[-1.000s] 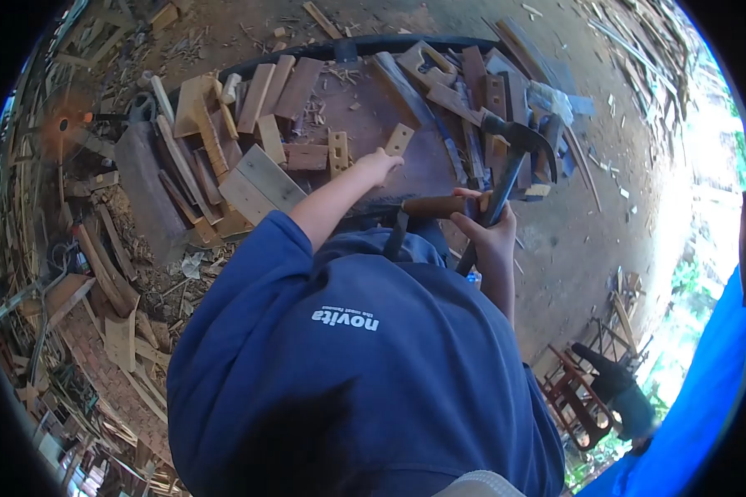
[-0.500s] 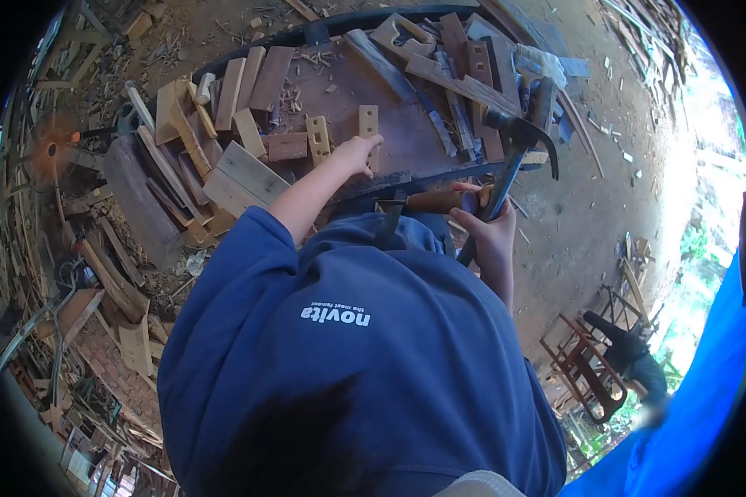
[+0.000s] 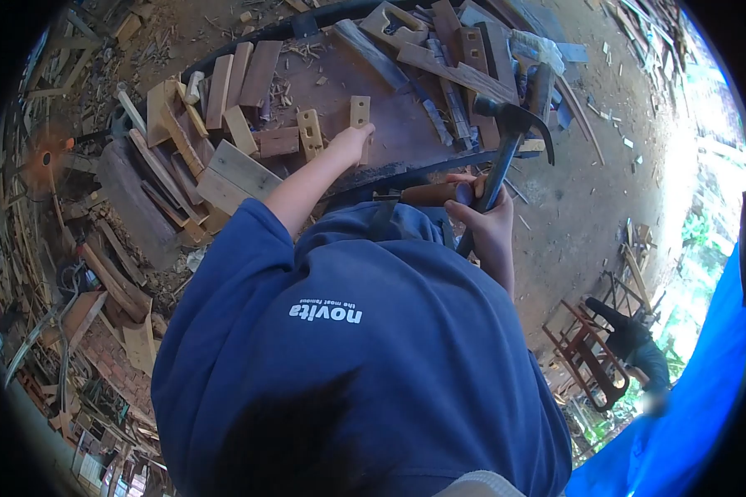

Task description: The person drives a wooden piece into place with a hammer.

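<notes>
My left hand [image 3: 358, 144] is closed round a small light wooden block [image 3: 360, 110] with holes cut in it, which stands upright on the low worktable [image 3: 323, 83]. Just left of it stands a second pale block [image 3: 310, 132] with mortise holes. With my right hand [image 3: 491, 222] I grip the dark shaft of a claw hammer [image 3: 503, 157], its head raised above the table edge. The same hand holds a chisel [image 3: 427, 195] by its brown wooden handle, lying crosswise near my waist; its blade shows only as a thin edge.
Wooden boards [image 3: 239, 178] and offcuts crowd the table's left side. Planks and tools, with a plastic bag [image 3: 539, 50], lie at the right. Wood scraps litter the ground. Another person [image 3: 638, 352] is at the lower right, by a brown wooden frame [image 3: 584, 352].
The view has shifted slightly, so the table sits a little higher and further left. The chisel has turned a little, showing less blade. Both hands keep their hold.
</notes>
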`<action>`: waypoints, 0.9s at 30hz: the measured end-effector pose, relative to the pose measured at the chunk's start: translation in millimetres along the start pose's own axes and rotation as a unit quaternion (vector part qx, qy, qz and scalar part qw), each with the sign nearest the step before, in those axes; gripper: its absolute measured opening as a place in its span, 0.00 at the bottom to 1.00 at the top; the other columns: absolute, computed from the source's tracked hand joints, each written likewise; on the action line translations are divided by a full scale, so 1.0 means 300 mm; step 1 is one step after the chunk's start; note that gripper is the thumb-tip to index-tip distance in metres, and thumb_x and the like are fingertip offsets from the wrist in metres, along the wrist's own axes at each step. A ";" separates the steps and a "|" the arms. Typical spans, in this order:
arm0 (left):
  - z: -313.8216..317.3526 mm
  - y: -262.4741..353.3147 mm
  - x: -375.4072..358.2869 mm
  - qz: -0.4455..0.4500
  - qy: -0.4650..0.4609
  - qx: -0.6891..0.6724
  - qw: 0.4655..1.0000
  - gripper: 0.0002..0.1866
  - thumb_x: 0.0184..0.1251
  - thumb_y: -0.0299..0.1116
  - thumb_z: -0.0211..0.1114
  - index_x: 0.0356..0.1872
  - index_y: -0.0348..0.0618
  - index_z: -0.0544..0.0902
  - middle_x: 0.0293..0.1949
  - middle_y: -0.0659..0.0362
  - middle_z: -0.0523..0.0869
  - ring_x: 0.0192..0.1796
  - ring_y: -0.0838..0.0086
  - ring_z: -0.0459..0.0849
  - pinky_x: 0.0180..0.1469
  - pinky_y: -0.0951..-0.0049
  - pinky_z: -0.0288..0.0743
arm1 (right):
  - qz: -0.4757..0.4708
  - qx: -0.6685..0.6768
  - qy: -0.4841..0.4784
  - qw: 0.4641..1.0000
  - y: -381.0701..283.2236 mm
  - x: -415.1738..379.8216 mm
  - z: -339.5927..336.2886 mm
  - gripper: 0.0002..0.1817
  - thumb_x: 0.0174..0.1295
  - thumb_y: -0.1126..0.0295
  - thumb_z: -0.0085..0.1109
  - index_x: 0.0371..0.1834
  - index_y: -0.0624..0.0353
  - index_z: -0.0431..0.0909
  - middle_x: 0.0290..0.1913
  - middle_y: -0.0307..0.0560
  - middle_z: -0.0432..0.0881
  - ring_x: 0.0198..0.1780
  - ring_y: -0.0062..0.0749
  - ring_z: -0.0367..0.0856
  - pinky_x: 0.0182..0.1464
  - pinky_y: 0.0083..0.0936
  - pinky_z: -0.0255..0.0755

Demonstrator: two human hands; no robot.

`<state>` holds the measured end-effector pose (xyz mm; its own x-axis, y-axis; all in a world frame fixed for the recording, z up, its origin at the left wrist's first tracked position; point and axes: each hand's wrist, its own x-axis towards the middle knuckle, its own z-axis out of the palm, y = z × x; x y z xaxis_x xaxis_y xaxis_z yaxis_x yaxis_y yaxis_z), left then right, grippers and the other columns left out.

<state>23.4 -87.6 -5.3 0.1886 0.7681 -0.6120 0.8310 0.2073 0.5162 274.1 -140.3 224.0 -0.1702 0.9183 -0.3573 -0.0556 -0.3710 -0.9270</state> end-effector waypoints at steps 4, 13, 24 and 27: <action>0.022 -0.020 0.015 0.006 0.028 0.004 1.000 0.31 0.53 0.20 0.64 0.60 0.53 0.71 0.45 0.42 0.83 0.49 0.49 0.84 0.49 0.56 0.79 | 0.008 0.000 -0.009 1.000 0.014 0.013 -0.003 0.23 0.43 0.84 0.72 0.34 0.56 0.64 0.49 0.55 0.81 0.54 0.32 0.78 0.55 0.28 0.69; -0.031 -0.020 0.017 0.016 -0.052 -0.025 0.998 0.21 0.67 0.27 0.53 0.60 0.60 0.74 0.50 0.43 0.83 0.50 0.49 0.84 0.54 0.56 0.78 | 0.039 -0.019 -0.017 0.999 -0.006 0.025 0.006 0.24 0.42 0.83 0.73 0.34 0.56 0.65 0.46 0.54 0.81 0.56 0.37 0.78 0.58 0.32 0.69; -0.080 0.279 -0.316 0.210 -0.079 -0.411 0.884 0.31 0.64 0.49 0.67 0.61 0.41 0.71 0.46 0.53 0.84 0.50 0.69 0.81 0.52 0.69 0.75 | 0.035 0.026 -0.053 0.998 0.021 0.068 -0.042 0.24 0.44 0.82 0.72 0.35 0.56 0.64 0.50 0.57 0.81 0.55 0.34 0.78 0.57 0.28 0.71; -0.032 0.296 -0.338 0.157 -0.189 -0.531 0.811 0.32 0.59 0.54 0.70 0.55 0.41 0.75 0.43 0.61 0.83 0.48 0.76 0.78 0.50 0.74 0.73 | 0.044 0.054 -0.071 0.995 0.017 0.112 -0.062 0.23 0.46 0.81 0.73 0.38 0.58 0.66 0.49 0.55 0.82 0.54 0.31 0.79 0.56 0.27 0.73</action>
<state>72.9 -141.3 108.3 0.6175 0.6852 -0.3863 -0.1715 0.5966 0.7840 286.4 -108.9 205.2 -0.3156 0.8562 -0.4089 -0.1393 -0.4681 -0.8726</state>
